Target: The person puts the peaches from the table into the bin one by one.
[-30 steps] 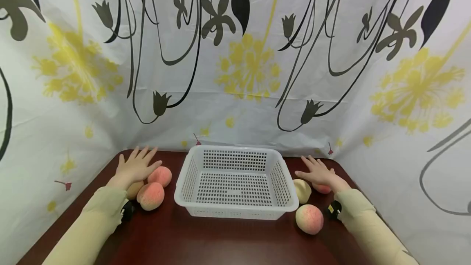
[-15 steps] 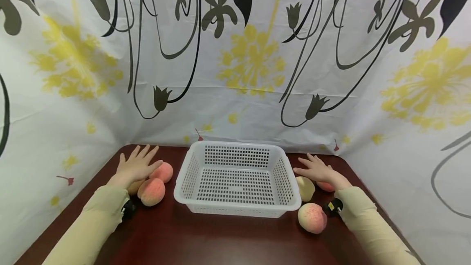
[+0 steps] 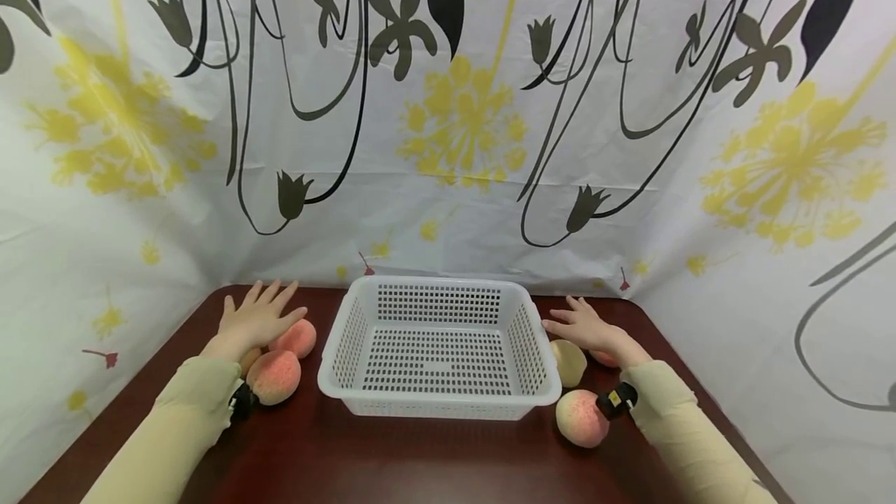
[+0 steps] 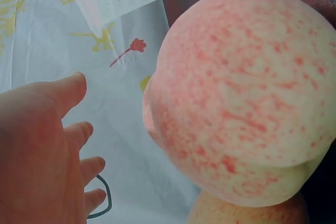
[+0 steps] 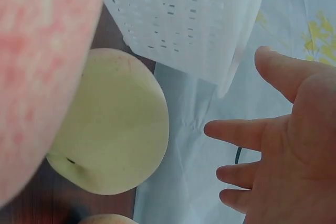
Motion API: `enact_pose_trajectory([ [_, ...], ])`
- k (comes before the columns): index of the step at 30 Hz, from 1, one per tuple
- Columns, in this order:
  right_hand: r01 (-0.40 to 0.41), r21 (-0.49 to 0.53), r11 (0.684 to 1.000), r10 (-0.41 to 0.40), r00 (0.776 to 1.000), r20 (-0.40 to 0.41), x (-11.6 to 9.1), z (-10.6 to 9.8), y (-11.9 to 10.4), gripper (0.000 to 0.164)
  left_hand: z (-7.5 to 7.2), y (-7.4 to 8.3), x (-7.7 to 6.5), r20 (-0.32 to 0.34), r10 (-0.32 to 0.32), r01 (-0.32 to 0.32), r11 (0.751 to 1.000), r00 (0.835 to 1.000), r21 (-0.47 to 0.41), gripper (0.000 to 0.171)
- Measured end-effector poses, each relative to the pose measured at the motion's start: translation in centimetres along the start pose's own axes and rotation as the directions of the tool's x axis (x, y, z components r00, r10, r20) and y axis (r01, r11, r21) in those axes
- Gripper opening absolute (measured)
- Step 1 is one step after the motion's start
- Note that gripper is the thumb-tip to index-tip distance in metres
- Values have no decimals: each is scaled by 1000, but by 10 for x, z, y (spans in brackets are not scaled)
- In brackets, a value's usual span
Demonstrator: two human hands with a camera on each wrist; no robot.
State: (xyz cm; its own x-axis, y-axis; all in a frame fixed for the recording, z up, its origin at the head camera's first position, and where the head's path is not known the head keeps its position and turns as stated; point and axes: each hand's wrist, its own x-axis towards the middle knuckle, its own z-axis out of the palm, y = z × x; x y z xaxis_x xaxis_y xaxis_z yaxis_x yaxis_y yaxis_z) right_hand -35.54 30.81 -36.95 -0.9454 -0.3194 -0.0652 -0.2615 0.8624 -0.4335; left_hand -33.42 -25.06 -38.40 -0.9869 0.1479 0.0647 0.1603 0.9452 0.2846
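My left hand (image 3: 253,325) hovers with spread, straight fingers over the fruit at the left of the table. Below and beside it are a pink peach (image 3: 298,337), a second peach (image 3: 274,377) nearer me and a partly hidden orange-brown fruit (image 3: 248,360). In the left wrist view that near peach (image 4: 247,87) looms large, apart from the fingers. My right hand (image 3: 588,328), fingers extended, is above a pale yellow fruit (image 3: 568,364) and a mostly covered red fruit (image 3: 605,359). A pink-and-cream peach (image 3: 581,420) lies by the right wrist. Neither hand holds anything.
Between the hands stands a white perforated plastic basket (image 3: 441,403) on the dark red-brown table (image 3: 420,461). Patterned white cloth (image 3: 434,247) hangs behind and along both sides. Each wrist wears a small black device (image 3: 616,401).
The head view has shifted slightly. My right hand has drifted left, closer to the basket, and its wrist device now overlaps the near peach. The left hand has moved slightly right relative to its peaches.
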Motion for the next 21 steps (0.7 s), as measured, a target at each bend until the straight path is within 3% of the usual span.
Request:
enact_pose_trajectory([
  [3,-13,66,998,16,999,-46,-3,0,-2,78,0,-2,3,3,4,-5,1000,1000,13,83],
  [6,-64,180,982,84,991,-108,-8,-6,-8,86,-1,-3,5,-1,6,-6,1000,1000,25,83],
  [11,-160,388,908,220,969,-114,-16,-13,-18,92,-3,-10,2,-3,12,-11,999,1000,32,81],
  [16,-146,510,848,209,975,-68,-23,-17,-20,82,-13,-15,0,-11,16,-16,999,1000,50,84],
  [21,-132,614,778,208,977,-54,-34,-8,-14,71,-19,-15,1,-8,30,-29,998,1000,63,85],
])
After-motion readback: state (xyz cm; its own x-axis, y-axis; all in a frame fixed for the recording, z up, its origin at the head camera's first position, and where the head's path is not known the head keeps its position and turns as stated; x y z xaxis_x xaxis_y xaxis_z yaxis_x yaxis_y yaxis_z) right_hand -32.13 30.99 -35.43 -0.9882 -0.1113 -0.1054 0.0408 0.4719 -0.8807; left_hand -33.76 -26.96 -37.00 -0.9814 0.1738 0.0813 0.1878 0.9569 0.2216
